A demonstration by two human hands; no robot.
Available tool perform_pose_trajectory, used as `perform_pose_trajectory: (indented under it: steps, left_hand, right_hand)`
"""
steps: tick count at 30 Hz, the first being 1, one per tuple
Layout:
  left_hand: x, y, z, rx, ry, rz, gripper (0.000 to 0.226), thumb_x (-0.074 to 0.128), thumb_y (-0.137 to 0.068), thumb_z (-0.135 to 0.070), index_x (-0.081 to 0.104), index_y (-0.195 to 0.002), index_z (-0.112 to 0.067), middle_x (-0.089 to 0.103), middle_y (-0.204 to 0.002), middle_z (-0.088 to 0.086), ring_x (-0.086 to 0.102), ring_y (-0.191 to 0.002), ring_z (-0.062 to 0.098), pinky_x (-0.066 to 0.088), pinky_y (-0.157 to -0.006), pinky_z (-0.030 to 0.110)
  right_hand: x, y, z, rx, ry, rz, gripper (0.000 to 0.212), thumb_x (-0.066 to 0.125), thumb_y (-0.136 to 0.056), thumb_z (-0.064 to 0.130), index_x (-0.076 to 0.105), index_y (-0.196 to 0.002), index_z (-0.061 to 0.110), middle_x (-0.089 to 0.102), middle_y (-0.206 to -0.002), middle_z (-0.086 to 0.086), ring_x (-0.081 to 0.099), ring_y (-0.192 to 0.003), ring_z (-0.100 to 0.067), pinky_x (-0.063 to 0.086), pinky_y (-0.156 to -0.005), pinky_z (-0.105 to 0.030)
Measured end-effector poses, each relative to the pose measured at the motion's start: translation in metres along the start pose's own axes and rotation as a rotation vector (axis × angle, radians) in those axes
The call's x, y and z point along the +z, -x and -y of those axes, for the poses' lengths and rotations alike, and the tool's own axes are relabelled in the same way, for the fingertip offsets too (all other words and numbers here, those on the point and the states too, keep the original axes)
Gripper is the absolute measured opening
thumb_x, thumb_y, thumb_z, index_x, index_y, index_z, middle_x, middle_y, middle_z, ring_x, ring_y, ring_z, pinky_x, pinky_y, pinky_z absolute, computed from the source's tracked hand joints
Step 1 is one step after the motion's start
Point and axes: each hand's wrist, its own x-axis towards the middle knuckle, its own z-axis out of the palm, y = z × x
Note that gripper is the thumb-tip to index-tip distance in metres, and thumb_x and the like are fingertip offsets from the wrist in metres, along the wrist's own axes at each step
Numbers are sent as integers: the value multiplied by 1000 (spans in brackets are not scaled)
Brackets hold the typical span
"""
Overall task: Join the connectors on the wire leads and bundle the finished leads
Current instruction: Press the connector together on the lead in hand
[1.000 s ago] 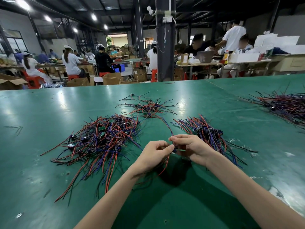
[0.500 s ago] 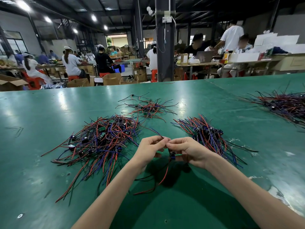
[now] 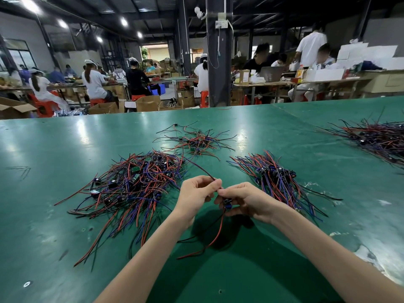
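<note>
My left hand (image 3: 196, 192) pinches the end of a dark wire lead (image 3: 201, 168) that runs up and left toward the big loose pile (image 3: 135, 184) of red, blue and black leads. My right hand (image 3: 244, 199) grips a small black and blue connector (image 3: 227, 202); red and black leads (image 3: 209, 239) hang from it onto the green table (image 3: 65, 149). Both hands meet fingertip to fingertip above the table. A tidier bunch of leads with connectors (image 3: 275, 178) lies just right of my right hand.
A small scatter of leads (image 3: 196, 142) lies farther back at the centre. Another heap (image 3: 376, 136) sits at the far right edge. Beyond the table stand a dark pillar (image 3: 218, 62), cardboard boxes and seated workers at other benches.
Both hands have risen slightly off the table. The connector has swung below my right fingers, and the lead in my left hand now stretches out toward the big pile.
</note>
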Motion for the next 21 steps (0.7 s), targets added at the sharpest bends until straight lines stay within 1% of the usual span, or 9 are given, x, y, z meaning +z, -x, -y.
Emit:
perform_pose_trajectory:
  steps: [2,5,7,9,11,14,17,21]
  left_hand:
    - [0,0,1,8,3,-11,11,71,-83,-11,67,-72,-8,63,-56,-5,43,-47,4,37,-49,14]
    - [0,-1,2,10,-23,-22,16,71,-82,-10,66,-67,-8,58,-52,-3,38,-45,5,34,-47,15]
    - [1,-2,4,14,-65,-34,21,71,-82,-11,65,-63,-9,58,-51,-1,37,-43,6,33,-47,16]
    - [0,-2,6,42,-166,-50,23,70,-83,-12,64,-61,-9,60,-50,-4,40,-42,5,35,-47,16]
    - [-2,-3,7,84,-304,-73,24,69,-85,-17,65,-63,-7,62,-51,-5,46,-42,4,39,-50,17]
    - [-9,-7,6,139,-464,-166,26,68,-86,-24,67,-66,-7,65,-58,0,55,-47,6,47,-58,24]
    - [-15,-9,5,180,-545,-216,28,67,-87,-26,65,-63,-12,64,-58,-1,63,-54,13,49,-65,28]
    - [-24,-15,1,237,-579,-326,27,66,-88,-26,66,-64,-15,66,-61,2,66,-64,22,52,-72,36]
  right_hand:
    - [1,0,-1,-19,17,-7,18,63,-89,16,74,-75,10,71,-77,-5,65,-66,-12,54,-59,-28]
    - [4,0,-1,-51,49,-26,23,59,-91,11,70,-71,10,68,-68,-3,61,-63,-12,51,-53,-27]
    - [6,0,-2,-80,86,-45,27,57,-91,8,69,-66,10,66,-64,-4,57,-59,-11,48,-51,-25]
    - [9,-1,-4,-108,127,-62,35,56,-90,5,68,-58,13,65,-61,-4,53,-53,-9,45,-48,-22]
    - [11,-1,-5,-130,178,-83,40,57,-89,6,67,-51,15,65,-59,-2,51,-49,-7,42,-46,-19]
    - [14,-1,-6,-150,227,-87,37,61,-87,9,67,-51,13,63,-55,0,48,-47,-7,38,-44,-16]
    - [15,-1,-7,-176,264,-103,34,62,-87,11,66,-53,11,63,-55,-1,42,-53,-14,32,-44,-15]
    - [15,-2,-5,-184,243,-83,32,62,-87,13,65,-56,11,65,-57,1,42,-50,-8,27,-44,-15]
